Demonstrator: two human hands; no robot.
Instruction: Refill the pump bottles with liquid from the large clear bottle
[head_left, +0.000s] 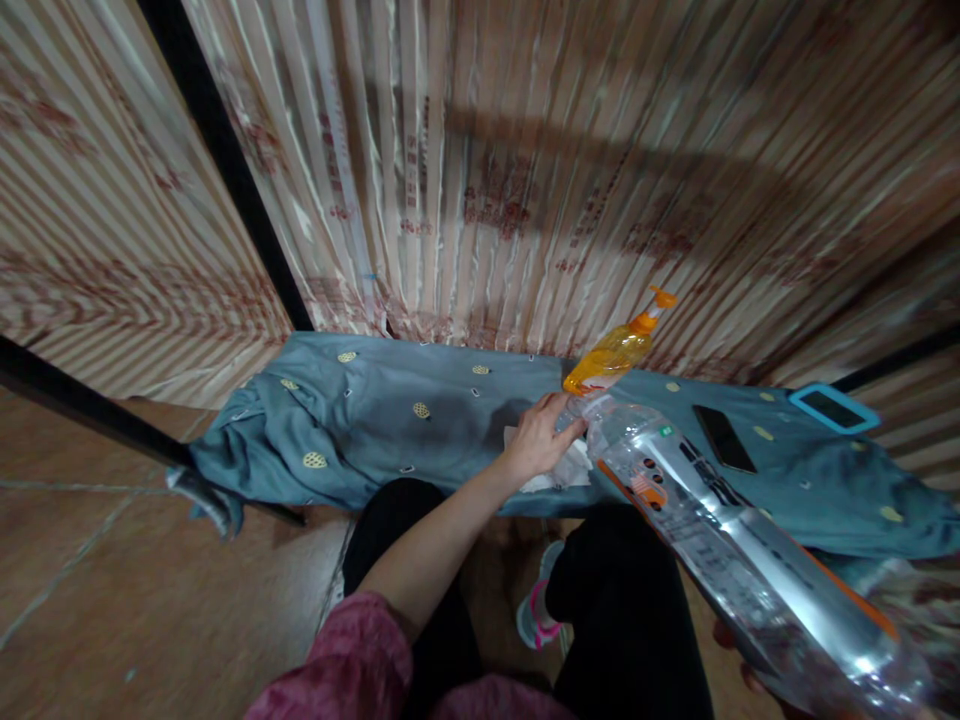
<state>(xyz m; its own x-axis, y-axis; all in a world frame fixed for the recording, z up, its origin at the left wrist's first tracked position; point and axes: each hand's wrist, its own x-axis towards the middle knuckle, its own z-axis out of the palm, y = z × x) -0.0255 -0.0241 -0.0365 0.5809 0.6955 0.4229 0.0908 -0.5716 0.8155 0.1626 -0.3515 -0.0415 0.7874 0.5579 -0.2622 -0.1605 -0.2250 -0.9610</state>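
In the head view, the left hand (536, 440) pinches the neck of a clear plastic bottle (720, 530), its grip closed there, above white tissue (559, 472) on the blue-clothed tabletop (390, 420). The right hand (739, 655) cups the bottle's base; only its fingertips show. An orange pump bottle (616, 352) stands just behind the clear bottle's neck.

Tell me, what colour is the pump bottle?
Orange pump bottle, by the left hand; head view.

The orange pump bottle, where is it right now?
In the head view the orange pump bottle stands right of centre on the blue cloth, against the curtain, just beyond the left hand.
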